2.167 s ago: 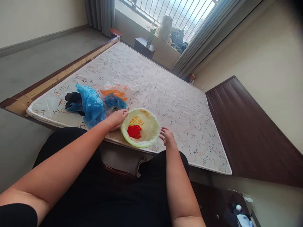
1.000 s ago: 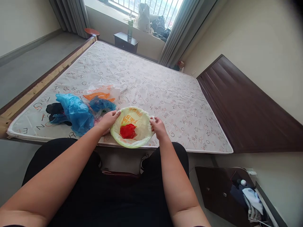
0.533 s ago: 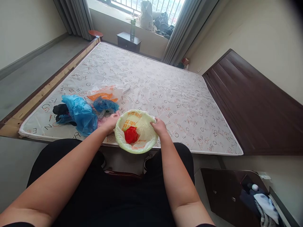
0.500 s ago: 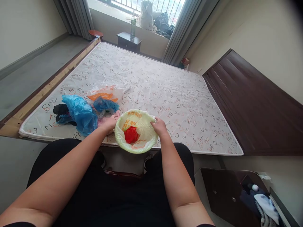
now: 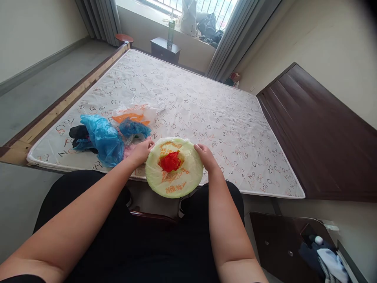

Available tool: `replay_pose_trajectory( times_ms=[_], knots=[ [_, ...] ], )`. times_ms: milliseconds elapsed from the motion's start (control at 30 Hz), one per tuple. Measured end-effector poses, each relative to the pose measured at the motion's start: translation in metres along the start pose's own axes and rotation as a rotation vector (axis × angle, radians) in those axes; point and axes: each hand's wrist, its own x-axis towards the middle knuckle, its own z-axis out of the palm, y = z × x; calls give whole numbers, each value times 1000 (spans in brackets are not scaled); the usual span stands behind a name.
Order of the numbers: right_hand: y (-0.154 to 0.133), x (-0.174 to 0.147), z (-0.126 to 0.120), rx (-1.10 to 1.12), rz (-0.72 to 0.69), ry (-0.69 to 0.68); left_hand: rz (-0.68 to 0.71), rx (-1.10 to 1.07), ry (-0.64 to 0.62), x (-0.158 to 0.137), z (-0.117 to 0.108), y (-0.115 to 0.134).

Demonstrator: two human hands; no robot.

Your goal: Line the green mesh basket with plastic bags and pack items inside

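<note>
A round trash bin (image 5: 150, 182), lined with a pale yellow-green plastic bag with orange print, sits between my hands at the mattress's near edge. A crumpled red plastic bag (image 5: 170, 161) lies in the middle of the liner. My left hand (image 5: 142, 152) grips the bin's left rim, fingers closed over the lined edge. On the right rim, my right hand (image 5: 205, 157) pinches the edge with its thumb on top. Just left of my left hand lie a blue plastic bag (image 5: 106, 141), a darker blue bag (image 5: 134, 128) and a white-and-orange bag (image 5: 137, 113).
A bare mattress (image 5: 224, 114) printed with letters spans the middle. Black bundled material (image 5: 79, 135) lies at its left. A dark headboard (image 5: 321, 137) rises at right. Beyond the bed stands a nightstand (image 5: 165, 50) with a bottle (image 5: 171, 33). Folded clothes (image 5: 331, 259) lie at lower right.
The liner's inside has risen from a deep hollow to nearly rim level, bringing the red bag up with it. My right hand and the bin have shifted slightly right.
</note>
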Motion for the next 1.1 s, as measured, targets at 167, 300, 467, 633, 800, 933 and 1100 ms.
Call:
replay_pose_trajectory(
  times_ms=[167, 300, 467, 633, 800, 933, 1100],
  knots=[
    [-4, 0, -5, 14, -22, -42, 33, -45, 181, 1, -3, 5],
    [-3, 2, -2, -81, 6, -25, -80, 50, 320, 5, -13, 0],
    [4, 7, 4, -108, 36, 65, 52, 89, 341, 1, -23, 6],
    [13, 12, 8, -53, 50, 111, 242, 34, 239, -10, -13, 14],
    [17, 14, 18, -26, 80, 156, 456, 58, 22, -18, 10, 21],
    [18, 15, 21, -24, 95, 169, 644, 120, -63, -25, 24, 26],
    [21, 15, 17, -6, 129, 174, 849, 11, 198, -26, 11, 23]
  ],
)
